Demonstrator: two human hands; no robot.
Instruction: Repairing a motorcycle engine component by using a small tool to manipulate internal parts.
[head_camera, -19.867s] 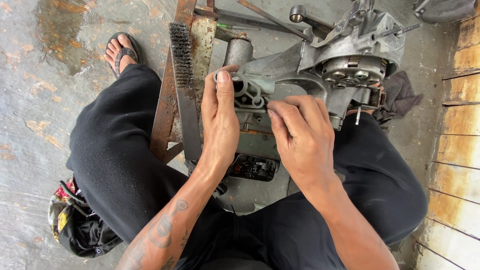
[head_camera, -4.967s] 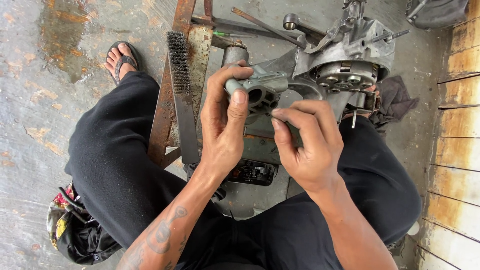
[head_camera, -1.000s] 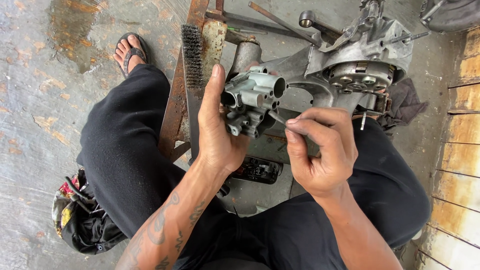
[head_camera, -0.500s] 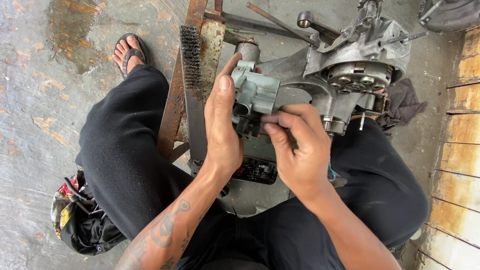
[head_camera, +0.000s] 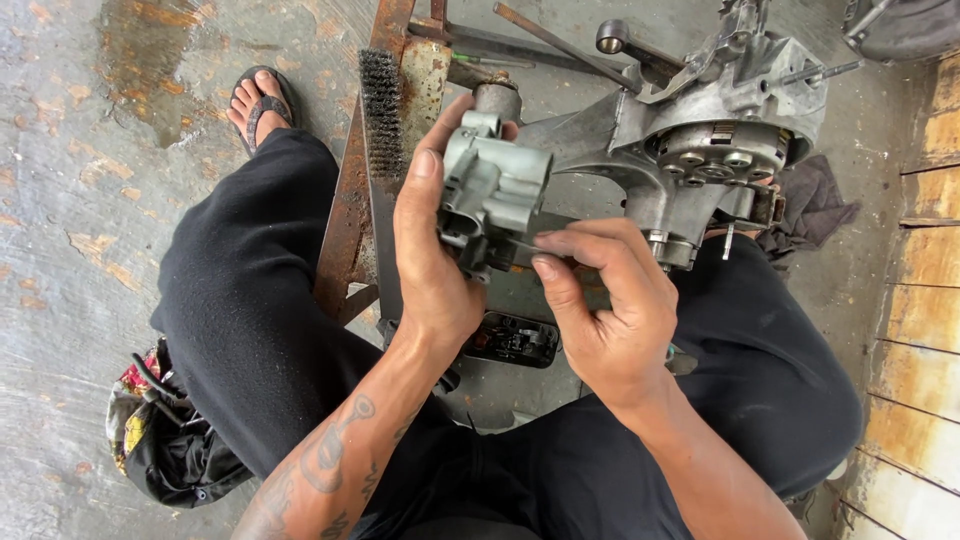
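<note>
My left hand (head_camera: 432, 262) grips a small grey cast-metal carburettor body (head_camera: 492, 192), holding it up in front of me. My right hand (head_camera: 607, 305) pinches a thin dark tool or pin against the lower right side of that part; the tip is mostly hidden by my fingers. Behind both hands a larger grey engine casing (head_camera: 715, 130) rests on a rusty metal stand (head_camera: 352, 200). A wire brush (head_camera: 380, 110) lies along the stand.
My legs in black trousers spread to both sides, one sandalled foot (head_camera: 260, 95) on the wet concrete floor. A dark bag with tools (head_camera: 160, 430) lies at lower left. A dark rag (head_camera: 810, 205) sits beside the casing. Wooden planks (head_camera: 925, 300) run along the right edge.
My left hand turned the carburettor body over the last second, showing a different face. My right hand moved in close with its thin tool, then shifted slightly lower right.
</note>
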